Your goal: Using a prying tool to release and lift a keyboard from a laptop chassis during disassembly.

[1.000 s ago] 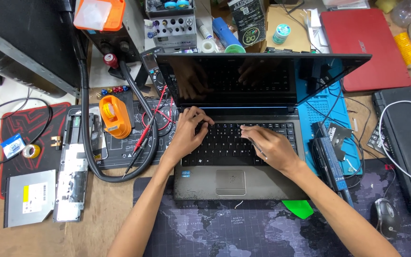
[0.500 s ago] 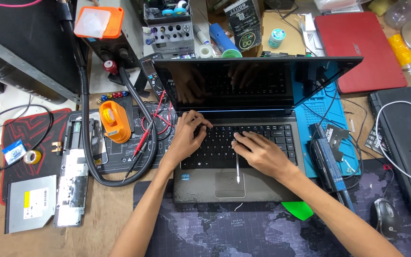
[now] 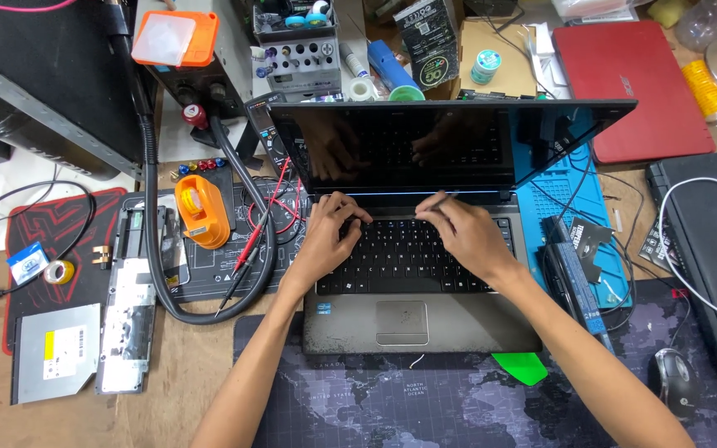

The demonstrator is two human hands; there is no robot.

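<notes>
Head view: right hand apparently farther up keyboard.

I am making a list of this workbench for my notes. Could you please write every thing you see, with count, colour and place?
laptop: 1, grey with black keyboard, open, centre
closed laptop: 1, red, top right
mat: 1, blue, right of the open laptop
optical drive: 1, silver, bottom left
mouse: 1, dark, bottom right
tape roll: 1, yellowish, far left
pick: 1, green, below the open laptop
left hand: on keyboard, upper left keys
right hand: holds a thin tool at keyboard's top edge
</notes>
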